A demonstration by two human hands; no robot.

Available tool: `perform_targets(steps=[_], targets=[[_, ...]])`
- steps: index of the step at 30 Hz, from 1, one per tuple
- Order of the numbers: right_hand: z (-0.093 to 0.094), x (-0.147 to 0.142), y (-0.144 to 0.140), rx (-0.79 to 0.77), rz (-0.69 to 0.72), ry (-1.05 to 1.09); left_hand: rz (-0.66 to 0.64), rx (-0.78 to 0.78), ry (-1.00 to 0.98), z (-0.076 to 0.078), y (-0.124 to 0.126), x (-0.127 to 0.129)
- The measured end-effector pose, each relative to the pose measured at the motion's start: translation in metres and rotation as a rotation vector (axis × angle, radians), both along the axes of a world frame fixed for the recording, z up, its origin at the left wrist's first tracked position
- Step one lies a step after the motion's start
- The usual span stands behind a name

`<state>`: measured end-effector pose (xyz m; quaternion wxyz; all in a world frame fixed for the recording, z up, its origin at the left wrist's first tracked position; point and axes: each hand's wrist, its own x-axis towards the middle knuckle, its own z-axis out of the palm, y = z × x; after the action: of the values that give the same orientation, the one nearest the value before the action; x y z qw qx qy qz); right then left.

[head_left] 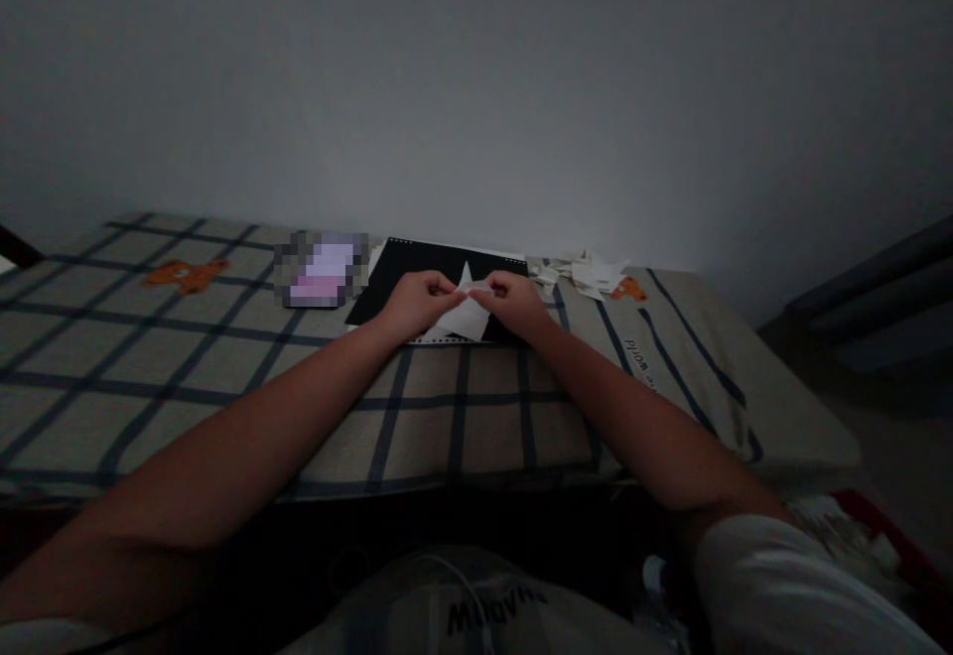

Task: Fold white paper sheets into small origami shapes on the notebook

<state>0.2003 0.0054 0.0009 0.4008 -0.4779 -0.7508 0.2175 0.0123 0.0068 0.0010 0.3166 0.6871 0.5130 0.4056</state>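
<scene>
A dim room with a plain grey wall behind a bed, whose checked cover [223, 367] is beige with dark blue lines and small orange bear prints. The view looks down from the person's head along two bare forearms that stretch out over the bed.

At the far middle of the cover lies a black board [417, 268], flat, with a row of small holes along its edges. Over it, both hands meet on a small piece of white paper [466, 313]. The left hand [418, 303] pinches the paper's left upper edge between thumb and fingers. The right hand [515, 303] pinches the right upper edge in the same way, its fingertips nearly touching those of the left. The paper hangs between the two grips with a point rising above them and a wider flap drooping below, touching or just above the board; which one cannot be told in this light.

To the right of the board, near the wall, lies a loose heap of white paper pieces [588, 273]. To the left of the board sits a blurred-out pinkish object [322, 268].

The work looks like paper folding, at a stage where a crease or small flap is being shaped between the fingertips. The next move likely calls for steady pinching and careful lining up of edges, as the piece is small and limp.
</scene>
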Motion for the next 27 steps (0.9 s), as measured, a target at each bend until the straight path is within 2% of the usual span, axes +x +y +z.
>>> perform_targets(steps=[9, 20, 27], targets=[[0.0050, 0.0010, -0.0020, -0.073, -0.028, 0.018, -0.059, -0.121, -0.100, 0.0021, 0.0009, -0.0001], [0.0003, 0.0029, 0.0021, -0.134, 0.038, 0.119, -0.125, -0.042, -0.064, -0.0008, -0.0002, 0.0007], [0.0053, 0.0020, -0.0016, -0.078, 0.020, 0.050, -0.111, 0.008, -0.011, -0.0015, -0.0005, 0.0011]])
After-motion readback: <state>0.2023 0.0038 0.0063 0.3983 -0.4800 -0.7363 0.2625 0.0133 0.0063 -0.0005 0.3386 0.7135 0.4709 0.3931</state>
